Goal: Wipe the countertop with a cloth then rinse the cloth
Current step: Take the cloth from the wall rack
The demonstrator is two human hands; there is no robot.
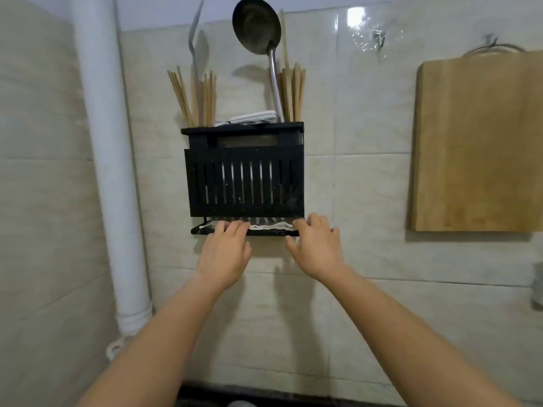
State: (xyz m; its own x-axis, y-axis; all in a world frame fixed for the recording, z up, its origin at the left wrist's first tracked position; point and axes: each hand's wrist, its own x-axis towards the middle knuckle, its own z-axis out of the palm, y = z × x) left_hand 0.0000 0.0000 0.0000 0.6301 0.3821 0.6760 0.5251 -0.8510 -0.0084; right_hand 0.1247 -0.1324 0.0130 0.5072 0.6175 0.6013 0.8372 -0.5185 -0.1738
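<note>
Arms outstretched; L hand, R hand palms down.

Two bare forearms, bare left hand, right hand

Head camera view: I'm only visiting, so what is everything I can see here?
rack: one, black, on the tiled wall, centre
chopsticks: two bunches, wooden, upright in the rack's top, left and right
ladle: one, metal, upright in the rack's top, bowl up
folded towel: one, white, on the rack's top
cloth: one, white, along the rack's bottom shelf
cutting board: one, wooden, hanging on the wall, right
pipe: one, white, vertical, left
hook: one, clear, on the wall, upper right
countertop: one, dark, bottom edge
left hand: one, fingers resting on the cloth
right hand: one, fingers at the shelf's right end
</note>
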